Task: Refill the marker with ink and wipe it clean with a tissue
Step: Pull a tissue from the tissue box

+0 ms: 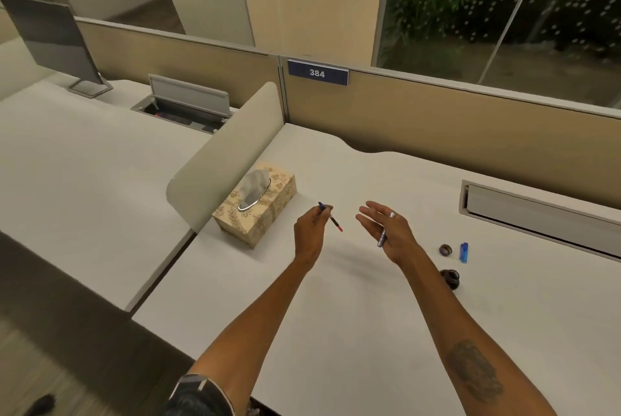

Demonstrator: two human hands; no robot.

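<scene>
My left hand (pixel 311 230) pinches a thin rod with a dark blue top and a red tip (pixel 331 218), probably the marker's inner ink core, held slanted above the white desk (pixel 336 314). My right hand (pixel 386 230) is palm-up with fingers spread, and the silvery marker barrel (pixel 383 236) rests across its palm. A patterned tissue box (pixel 258 210) with a tissue sticking up stands just left of my left hand. To the right on the desk lie a small round cap (pixel 445 250), a blue marker cap (pixel 464 252) and a dark ink bottle (pixel 451 277).
A curved divider panel (pixel 228 153) separates this desk from the neighbouring one. A beige partition with a "384" sign (pixel 317 72) runs along the back. A cable tray slot (pixel 537 214) sits at the far right. A monitor (pixel 53 42) stands on the left desk.
</scene>
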